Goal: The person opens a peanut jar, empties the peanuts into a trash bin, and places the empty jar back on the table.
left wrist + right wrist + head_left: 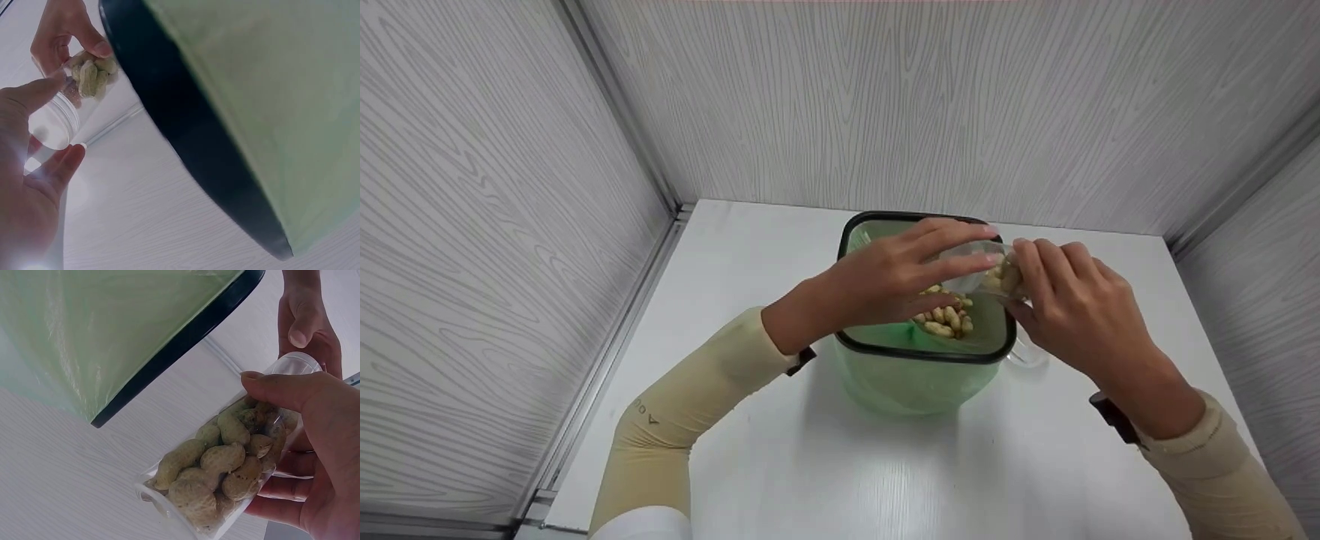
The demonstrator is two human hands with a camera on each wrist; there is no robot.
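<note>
The left cream sleeve (682,409) and right cream sleeve (1222,457) lie nearest the head camera, coming in at 7 and 4 o'clock above the white bench (885,487). The left hand (894,274) and right hand (1069,296) meet over the green bin (919,386), and I judge the step in hand to be working at the ridged end of a clear jar (293,367), in the course of moving peanuts between jar and bin. Whether a cap sits on that end I cannot tell. The next move probably calls for the left fingers to settle round the ridged end while the right grip holds the jar steady. The jar appears above the bin's black rim (930,355), between 2 and 3 o'clock; loose peanuts (941,324) lie inside at 5 o'clock. In the right wrist view it slants from 7 to 1 o'clock, the right thumb across its upper part and the fingers curled behind, a firm hold; its peanuts crowd towards 7 o'clock. The left grip is spread wide, thumb and fingertips on 2 sides of the ridged end; whether they touch it is unclear.
</note>
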